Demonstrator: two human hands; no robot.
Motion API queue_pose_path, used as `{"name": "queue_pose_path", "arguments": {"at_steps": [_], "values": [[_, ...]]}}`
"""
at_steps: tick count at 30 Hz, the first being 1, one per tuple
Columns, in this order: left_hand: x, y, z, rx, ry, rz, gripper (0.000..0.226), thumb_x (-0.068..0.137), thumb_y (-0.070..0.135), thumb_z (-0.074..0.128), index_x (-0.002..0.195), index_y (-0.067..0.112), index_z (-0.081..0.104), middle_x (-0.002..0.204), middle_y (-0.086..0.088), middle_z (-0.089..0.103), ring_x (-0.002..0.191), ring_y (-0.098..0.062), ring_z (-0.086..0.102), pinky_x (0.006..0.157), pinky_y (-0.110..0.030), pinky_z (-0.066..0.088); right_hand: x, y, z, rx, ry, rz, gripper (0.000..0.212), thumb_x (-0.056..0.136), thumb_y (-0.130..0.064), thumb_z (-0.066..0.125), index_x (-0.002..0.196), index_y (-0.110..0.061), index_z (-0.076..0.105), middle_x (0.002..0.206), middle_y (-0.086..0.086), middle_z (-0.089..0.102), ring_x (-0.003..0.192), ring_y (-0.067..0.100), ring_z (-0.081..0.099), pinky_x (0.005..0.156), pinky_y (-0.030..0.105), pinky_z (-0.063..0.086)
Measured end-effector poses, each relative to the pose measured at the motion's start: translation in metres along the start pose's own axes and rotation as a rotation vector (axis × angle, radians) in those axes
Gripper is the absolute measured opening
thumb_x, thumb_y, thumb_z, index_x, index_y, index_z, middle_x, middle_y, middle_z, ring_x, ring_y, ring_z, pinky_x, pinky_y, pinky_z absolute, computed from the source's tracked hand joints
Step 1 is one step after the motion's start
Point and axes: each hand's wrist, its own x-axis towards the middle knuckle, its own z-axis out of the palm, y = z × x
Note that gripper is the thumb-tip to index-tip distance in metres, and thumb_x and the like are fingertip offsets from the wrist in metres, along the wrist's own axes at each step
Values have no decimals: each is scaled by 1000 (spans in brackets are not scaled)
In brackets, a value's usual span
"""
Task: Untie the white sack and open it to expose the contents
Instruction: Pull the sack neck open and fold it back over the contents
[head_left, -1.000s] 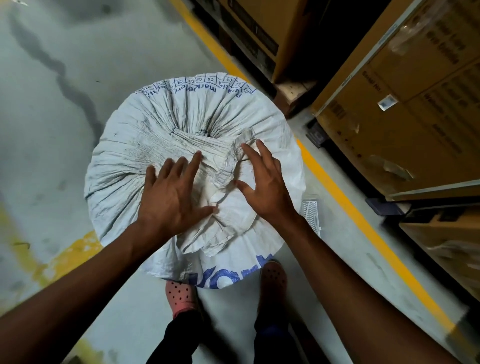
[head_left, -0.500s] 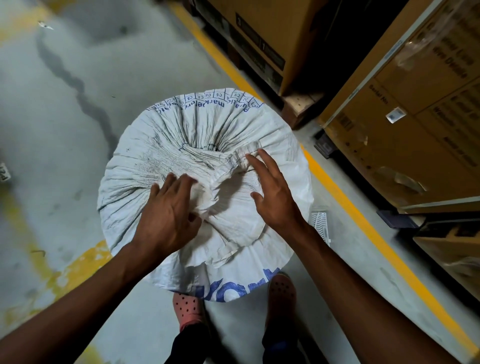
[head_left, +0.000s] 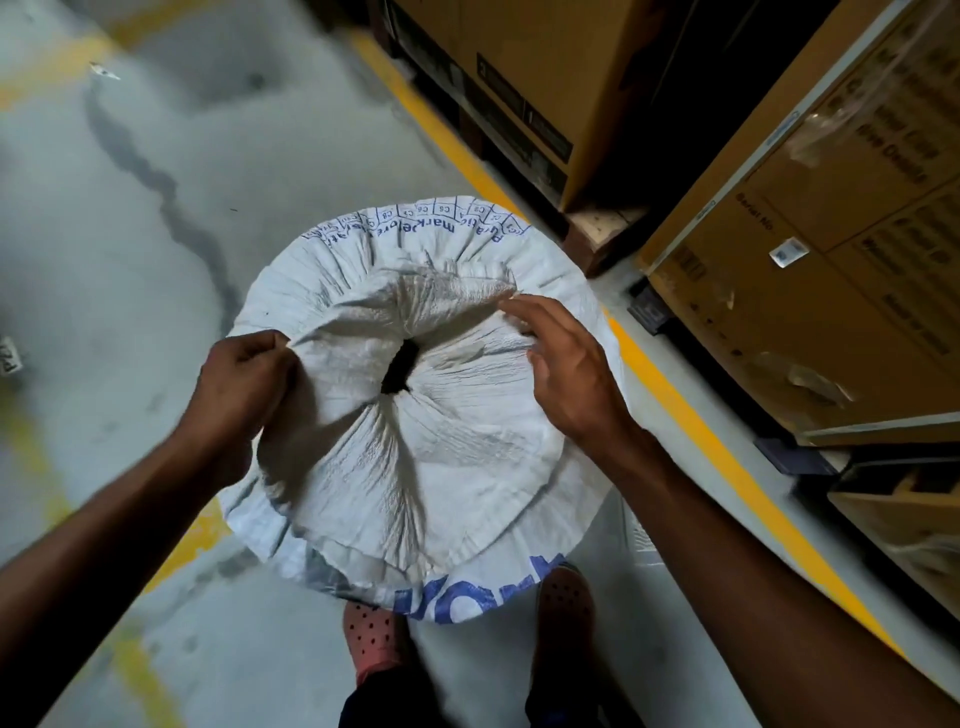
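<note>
Head view, the only one I have. Grey concrete warehouse floor (head_left: 218, 171), stained and cracked, with painted yellow lines; tall brown cardboard cartons (head_left: 810, 291) stand on the far side of the sack, across one yellow line.

The big white woven plastic sack with blue print (head_left: 431, 467) stands upright on the floor right in front of my feet, which show at its near edge. Its gathered mouth faces the camera. No tie visible. A small dark opening (head_left: 399, 366) gapes at the centre of the sack's top; the inside is too dark to see.

My left hand (head_left: 241, 384) sits at the sack's left rim, fingers curled closed around a pinch of mouth fabric, drawn outward. My right hand (head_left: 569, 371) is over the sack's right side, fingers spread and slack, holding nothing; fingertips touch or nearly touch the far lip.

Risks, as I judge them:
- A one-sided pull could tip the sack leftward or slide it.
- Slick weave may slip out of the pinch.
- Pleats may stay bunched and fall back over the opening unless the right hand takes the opposite lip.
- A hard tug might spill contents.
</note>
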Motion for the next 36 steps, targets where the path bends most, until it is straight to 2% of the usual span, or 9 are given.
{"name": "queue_pose_path", "arguments": {"at_steps": [3, 5, 7, 11, 20, 24, 28, 33, 36], "values": [[5, 8, -3, -113, 40, -107, 24, 77, 5, 39, 66, 20, 54, 70, -12, 41, 59, -22, 39, 53, -28, 27, 10, -1, -2, -53, 23, -34, 61, 83, 20, 45, 128, -18, 62, 130, -4, 63, 119, 18, 60, 102, 38, 48], [7, 12, -7, -55, 59, 27, 21, 84, 10, 40, 67, 18, 50, 68, -9, 45, 59, -22, 40, 51, -29, 31, 16, -1, -2, -128, 35, -65, 62, 77, 23, 45, 121, -16, 66, 126, -2, 66, 116, 21, 61, 100, 30, 45], [10, 13, -15, 166, 51, 215, 23, 92, 37, 50, 81, 18, 60, 72, -8, 60, 65, -27, 53, 64, -39, 45, 21, 0, -3, -187, 22, -93, 63, 70, 24, 43, 114, -13, 70, 126, 1, 67, 120, 21, 60, 99, 23, 39], [5, 17, -31, 684, 37, 468, 70, 75, 81, 62, 131, 39, 53, 107, -5, 76, 98, -36, 70, 85, -50, 56, 24, 4, 1, -256, -43, -80, 64, 70, 21, 43, 113, -17, 73, 134, 1, 64, 117, 26, 61, 99, 22, 37], [32, 16, -39, 980, 212, 711, 57, 93, 35, 63, 147, 33, 43, 128, -16, 60, 87, -47, 67, 63, -46, 49, 20, 12, 3, -422, -111, -166, 64, 74, 20, 55, 116, -24, 73, 134, -2, 64, 99, 23, 51, 84, 35, 42], [46, 6, -36, 1315, 80, 950, 41, 81, 39, 67, 121, 31, 70, 144, -13, 49, 112, -39, 52, 85, -49, 38, 17, 5, 2, -639, -210, -228, 52, 89, -4, 37, 123, -30, 66, 146, -1, 54, 117, 29, 49, 92, 34, 27], [46, 4, -23, 1283, -37, 758, 32, 88, 43, 53, 101, 30, 79, 103, -6, 61, 91, -37, 60, 74, -45, 47, 18, -13, 8, -716, -194, -412, 44, 86, -10, 36, 111, -23, 70, 133, 5, 64, 110, 34, 58, 87, 42, 36], [31, 2, -1, 1075, -14, 560, 60, 85, 84, 42, 95, 31, 69, 104, -4, 61, 86, -35, 68, 68, -40, 55, 18, -12, 32, -641, -347, -531, 45, 81, -2, 61, 119, -24, 68, 131, 0, 65, 106, 29, 58, 83, 41, 38], [27, -3, 13, 1135, 54, 527, 77, 73, 93, 50, 112, 28, 64, 114, -9, 62, 99, -39, 66, 70, -44, 53, 18, -11, 41, -640, -382, -501, 47, 86, -11, 64, 131, -26, 61, 141, -2, 59, 112, 28, 55, 87, 41, 37]]}}
